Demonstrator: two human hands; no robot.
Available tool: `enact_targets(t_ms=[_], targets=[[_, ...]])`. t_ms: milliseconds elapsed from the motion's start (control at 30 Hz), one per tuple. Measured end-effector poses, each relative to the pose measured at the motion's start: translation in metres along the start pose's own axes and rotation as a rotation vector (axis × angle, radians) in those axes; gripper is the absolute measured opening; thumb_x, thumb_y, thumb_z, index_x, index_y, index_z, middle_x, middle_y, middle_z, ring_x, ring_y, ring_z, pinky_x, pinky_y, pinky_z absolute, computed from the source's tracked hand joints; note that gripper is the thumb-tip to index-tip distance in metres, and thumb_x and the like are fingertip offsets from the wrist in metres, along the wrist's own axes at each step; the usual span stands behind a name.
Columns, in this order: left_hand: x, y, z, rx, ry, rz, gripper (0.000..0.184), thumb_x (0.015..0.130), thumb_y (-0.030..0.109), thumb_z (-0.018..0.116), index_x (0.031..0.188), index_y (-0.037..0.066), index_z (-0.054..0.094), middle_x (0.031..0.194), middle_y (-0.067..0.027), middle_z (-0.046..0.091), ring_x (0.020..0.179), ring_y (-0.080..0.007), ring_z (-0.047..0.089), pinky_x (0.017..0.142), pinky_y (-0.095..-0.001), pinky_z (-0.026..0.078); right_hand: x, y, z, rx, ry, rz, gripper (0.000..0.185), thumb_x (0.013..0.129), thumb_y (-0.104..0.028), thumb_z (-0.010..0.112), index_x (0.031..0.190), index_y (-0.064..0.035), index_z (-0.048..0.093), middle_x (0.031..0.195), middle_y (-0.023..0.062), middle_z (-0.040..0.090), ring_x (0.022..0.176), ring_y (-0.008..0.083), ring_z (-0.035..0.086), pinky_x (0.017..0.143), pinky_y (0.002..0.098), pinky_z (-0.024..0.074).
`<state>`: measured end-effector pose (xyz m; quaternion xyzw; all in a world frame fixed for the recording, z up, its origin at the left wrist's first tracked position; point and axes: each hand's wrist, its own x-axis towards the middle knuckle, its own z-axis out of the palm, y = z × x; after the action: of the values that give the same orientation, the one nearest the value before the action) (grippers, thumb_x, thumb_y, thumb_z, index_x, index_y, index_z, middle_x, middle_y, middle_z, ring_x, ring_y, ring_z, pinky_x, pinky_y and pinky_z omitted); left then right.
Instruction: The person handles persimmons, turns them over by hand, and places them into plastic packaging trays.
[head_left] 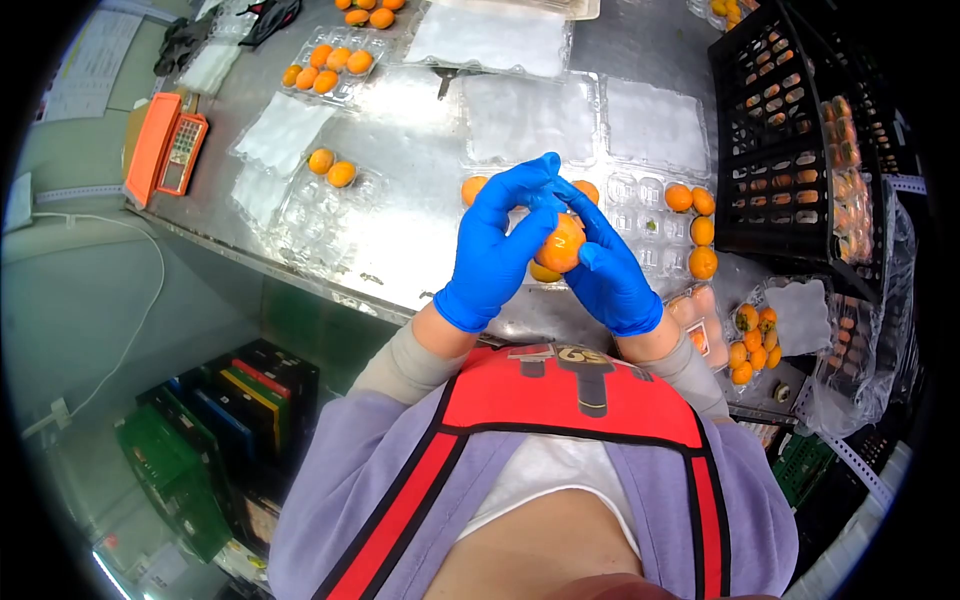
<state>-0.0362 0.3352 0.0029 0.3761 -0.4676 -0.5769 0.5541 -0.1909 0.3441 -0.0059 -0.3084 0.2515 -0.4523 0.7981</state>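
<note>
Both my hands, in blue gloves, are in front of my chest over the table edge. My left hand (498, 245) curls around the left and top of a shiny orange fruit (561, 243), which looks like a persimmon. My right hand (617, 275) grips the same fruit from the right, its thumb at the lower side. The fingertips of both hands meet above it and partly hide what is there. More orange fruits (474, 188) show behind and beneath my hands. Just right stands a clear moulded tray (625, 222) with several fruits (702, 231) along its right column.
Flat clear packs (530, 115) lie at the back. Partly filled trays stand left, with fruits (325, 70) in one. A black crate (765, 140) of packed fruit borders the right, near a fruit pile (757, 342). An orange case (165, 150) lies far left. Green crates (175, 470) are below.
</note>
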Motion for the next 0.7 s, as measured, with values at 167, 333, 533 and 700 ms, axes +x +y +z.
enact_targets(t_ms=[167,333,533,700], targets=[[0.001,0.002,-0.001,-0.103,0.028,-0.064,0.037,0.085,0.004,0.059,0.121,0.003,0.052,0.136,-0.0151,0.046,0.108,-0.0150,0.055,0.095,-0.0304,0.043,0.001,-0.002,0.001,0.136,-0.045,0.051,0.075,0.082,-0.028,0.065,0.143,-0.0068,0.028,0.140,0.0107,0.036,0.127,0.0244,0.041,0.104,0.0353,0.0361],[0.001,0.003,0.000,0.029,0.004,0.049,0.040,0.083,0.004,0.062,0.122,0.002,0.051,0.136,-0.0159,0.046,0.107,-0.0156,0.056,0.095,-0.0311,0.043,0.002,0.000,-0.002,0.129,-0.043,0.051,0.074,0.082,-0.028,0.065,0.143,-0.0065,0.028,0.138,0.0107,0.038,0.125,0.0235,0.043,0.103,0.0352,0.0374],[0.003,0.001,-0.002,0.294,-0.007,0.161,0.043,0.082,0.001,0.062,0.123,0.000,0.049,0.133,-0.0144,0.049,0.101,-0.0145,0.058,0.091,-0.0293,0.045,0.000,-0.003,-0.003,-0.118,0.051,0.037,0.077,0.080,-0.018,0.065,0.144,-0.0069,0.024,0.128,0.0107,0.048,0.115,0.0202,0.049,0.099,0.0330,0.0382],[0.021,-0.011,-0.020,-0.058,0.268,-0.007,0.037,0.087,-0.002,0.053,0.123,-0.001,0.050,0.125,-0.0095,0.054,0.099,-0.0136,0.058,0.090,-0.0283,0.046,-0.002,0.005,0.002,-0.595,0.107,-0.358,0.088,0.074,-0.006,0.071,0.145,-0.0061,0.021,0.117,0.0110,0.054,0.110,0.0198,0.052,0.100,0.0363,0.0368]])
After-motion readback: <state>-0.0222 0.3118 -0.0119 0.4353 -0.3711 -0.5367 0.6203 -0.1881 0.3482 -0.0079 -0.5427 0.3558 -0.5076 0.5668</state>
